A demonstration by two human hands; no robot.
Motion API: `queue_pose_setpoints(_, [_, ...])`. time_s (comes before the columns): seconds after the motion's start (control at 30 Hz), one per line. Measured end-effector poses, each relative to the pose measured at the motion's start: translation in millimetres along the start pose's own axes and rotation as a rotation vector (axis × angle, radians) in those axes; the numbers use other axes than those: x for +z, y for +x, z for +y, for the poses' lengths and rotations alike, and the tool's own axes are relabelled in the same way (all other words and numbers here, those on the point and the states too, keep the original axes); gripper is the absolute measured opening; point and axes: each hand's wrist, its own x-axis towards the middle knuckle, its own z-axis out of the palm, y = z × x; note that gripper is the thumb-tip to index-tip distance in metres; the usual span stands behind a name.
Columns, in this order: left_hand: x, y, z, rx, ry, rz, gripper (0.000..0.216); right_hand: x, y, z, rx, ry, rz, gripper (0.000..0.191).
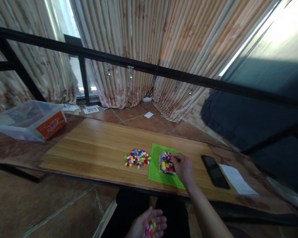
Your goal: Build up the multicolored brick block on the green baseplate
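A wooden surface (pixel 101 142) runs across in front of the person, and on it, right of the middle and closer to the near edge than to the left or right edge, lies a green plate (pixel 155 172). The build (pixel 167 165), a block of many-coloured bricks, sits on the plate, in from its left edge and clear of its far edge. The right hand (pixel 183 167) comes in over the near edge of the surface and covers the plate's right side; its fingers are bent and the thumb is drawn in at the far right corner of the build's top, but whether a brick is pinched between them I cannot tell. The left hand (pixel 149 224) is off the surface, below the near edge and above the person's lap, palm up and open, fingers slightly curled, with a few loose bricks (pixel 150 226) in orange, yellow, white, green and pink lying in it. A loose pile (pixel 138 158) of small bricks is spread just beside the plate's left edge. A dark phone (pixel 215 172) lies by the right edge of the surface, and white paper (pixel 238 180) lies just to its right. Beyond the left edge stands a clear box (pixel 24 120) with an orange label (pixel 51 125). Curtains (pixel 139 33) hang past the far edge.
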Motion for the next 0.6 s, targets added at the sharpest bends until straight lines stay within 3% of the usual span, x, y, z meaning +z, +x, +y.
queue_pose_setpoints(0.2, [-7.0,4.0,-3.3,0.009,-0.036,-0.016,0.042,0.7,2.9,-3.6,0.086,-0.005,0.022,0.022])
queue_pose_setpoints(0.6, [11.1,-6.5,2.0,-0.001,-0.024,0.039,0.036,4.2,9.8,0.9,0.11,-0.014,0.036,0.017])
